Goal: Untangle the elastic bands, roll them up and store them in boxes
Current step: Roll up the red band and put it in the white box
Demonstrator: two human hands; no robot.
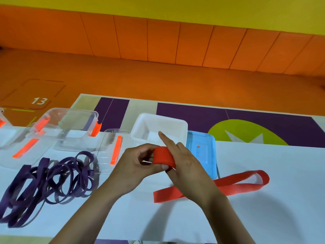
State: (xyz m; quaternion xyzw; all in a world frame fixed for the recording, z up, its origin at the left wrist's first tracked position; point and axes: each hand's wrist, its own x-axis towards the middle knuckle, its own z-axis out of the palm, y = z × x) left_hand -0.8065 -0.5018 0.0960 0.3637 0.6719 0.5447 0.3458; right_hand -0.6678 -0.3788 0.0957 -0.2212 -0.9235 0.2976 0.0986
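A wide red elastic band (237,184) trails across the white table to the right, its free end looped. Its near end is wound into a thick red roll (162,155) held above the table. My left hand (135,164) pinches the roll from the left with the thumb beneath it. My right hand (182,161) lies over the roll's right side with the index finger stretched out. A tangled heap of purple elastic bands (51,180) lies at the left. Just behind my hands stands a white open box (182,127).
A blue lid (204,152) lies right of the white box. A clear box with orange clips (70,124) and clear lids (109,152) sit at the back left. The table's far edge runs behind them; an orange floor and wall lie beyond.
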